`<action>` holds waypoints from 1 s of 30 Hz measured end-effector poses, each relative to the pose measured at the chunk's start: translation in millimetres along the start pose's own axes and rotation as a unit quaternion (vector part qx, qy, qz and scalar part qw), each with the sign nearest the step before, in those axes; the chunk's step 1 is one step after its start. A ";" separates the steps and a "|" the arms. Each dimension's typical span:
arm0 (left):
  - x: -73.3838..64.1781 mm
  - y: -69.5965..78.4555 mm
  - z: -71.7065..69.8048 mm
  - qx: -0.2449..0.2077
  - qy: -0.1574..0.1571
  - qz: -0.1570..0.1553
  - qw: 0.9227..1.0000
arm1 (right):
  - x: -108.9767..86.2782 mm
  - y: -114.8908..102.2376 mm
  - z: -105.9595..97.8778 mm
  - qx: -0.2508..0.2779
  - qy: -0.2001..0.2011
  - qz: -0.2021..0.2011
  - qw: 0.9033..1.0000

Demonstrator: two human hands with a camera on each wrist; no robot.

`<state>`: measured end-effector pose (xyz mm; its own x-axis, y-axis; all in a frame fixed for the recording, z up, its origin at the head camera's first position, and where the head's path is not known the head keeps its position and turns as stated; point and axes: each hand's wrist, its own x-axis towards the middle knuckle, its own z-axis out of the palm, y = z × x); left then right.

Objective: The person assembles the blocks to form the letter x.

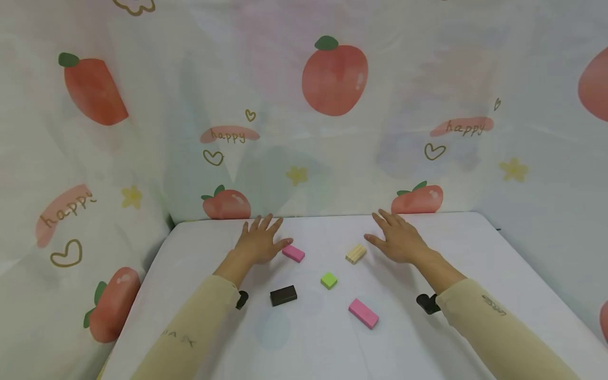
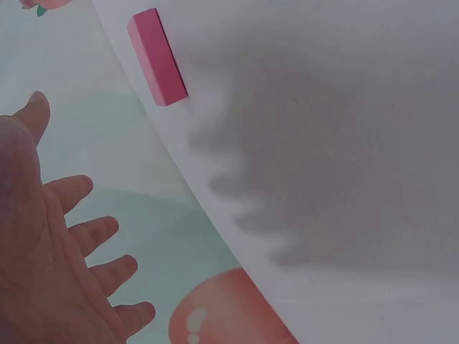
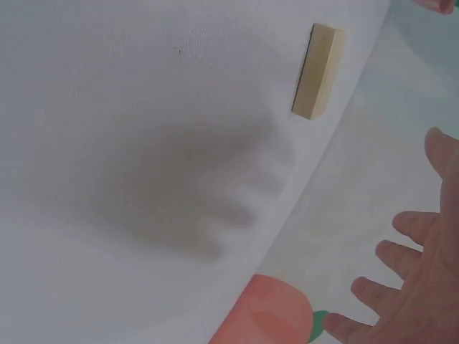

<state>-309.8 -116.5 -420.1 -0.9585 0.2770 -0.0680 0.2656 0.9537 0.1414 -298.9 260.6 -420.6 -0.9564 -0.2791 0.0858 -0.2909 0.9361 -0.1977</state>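
My left hand (image 1: 258, 244) hovers over the far left of the white table with its fingers spread, holding nothing. Its thumb overlaps the corner of a pink block (image 1: 293, 254) in the head view; the left wrist view shows that pink block (image 2: 158, 57) lying apart from the hand. On the other side my right hand (image 1: 398, 238) is likewise spread above the table and holds nothing. Nearest to it lies a pale wooden block (image 1: 355, 254), also seen as a wooden block (image 3: 318, 72) in the right wrist view. Both hands cast shadows on the tabletop.
Closer to me on the table (image 1: 313, 348) lie a small green block (image 1: 329, 281), a black block (image 1: 283, 295) and a second pink block (image 1: 363, 313). A printed cloth (image 1: 280, 68) with fruit and "happy" motifs hangs behind the far edge and along both sides.
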 end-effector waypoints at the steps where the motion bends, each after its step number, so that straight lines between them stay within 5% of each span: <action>1: -0.9 0.4 0.3 0.000 0.001 0.002 1.000 | -0.2 0.0 0.9 0.001 0.001 -0.003 1.000; 30: -15.9 18.7 0.0 -0.025 0.028 0.030 0.999 | -21.8 -21.0 -2.9 0.009 0.020 -0.022 1.000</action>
<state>-289.6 -103.1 -416.4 -0.9456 0.3252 -0.0029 0.3187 0.9282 0.1920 -271.8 247.6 -415.4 -0.9408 -0.3110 0.1345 -0.3339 0.9188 -0.2107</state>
